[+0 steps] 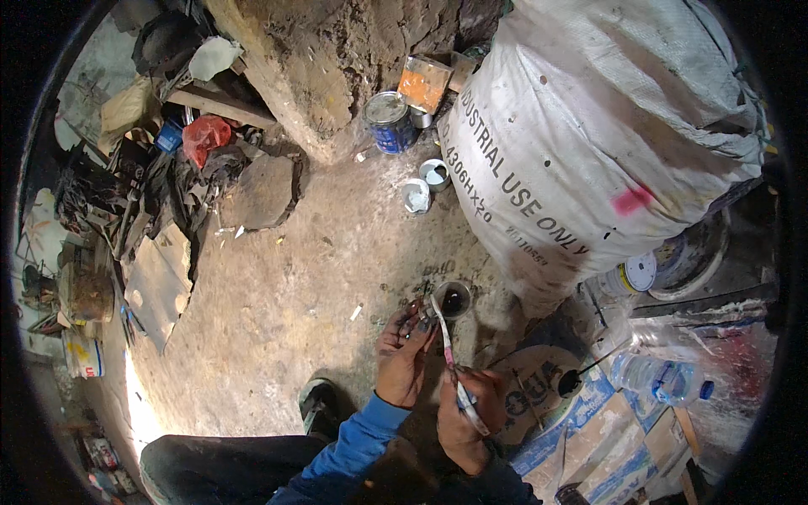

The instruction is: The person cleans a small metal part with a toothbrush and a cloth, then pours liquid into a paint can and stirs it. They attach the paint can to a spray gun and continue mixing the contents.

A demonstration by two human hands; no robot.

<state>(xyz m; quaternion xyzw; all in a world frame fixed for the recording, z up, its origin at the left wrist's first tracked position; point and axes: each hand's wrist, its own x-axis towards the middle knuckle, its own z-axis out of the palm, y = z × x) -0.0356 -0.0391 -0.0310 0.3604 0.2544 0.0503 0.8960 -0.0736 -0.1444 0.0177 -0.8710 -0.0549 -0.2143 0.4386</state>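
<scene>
Between the fingers of my right hand runs a slim whitish brush with pinkish stains. Its far end reaches the fingertips of my left hand, and I cannot make out its bristles. The left fingers are dark with stains and bent together as in a pinch; whatever small thing they hold is too unclear to name. Just beyond them, on the floor, stands a small clear cup with dark liquid inside.
A big white woven sack fills the far right. Near its base are a blue paint can and two small open tins. A water bottle lies on flattened cardboard at right. Scrap and debris are heaped at left.
</scene>
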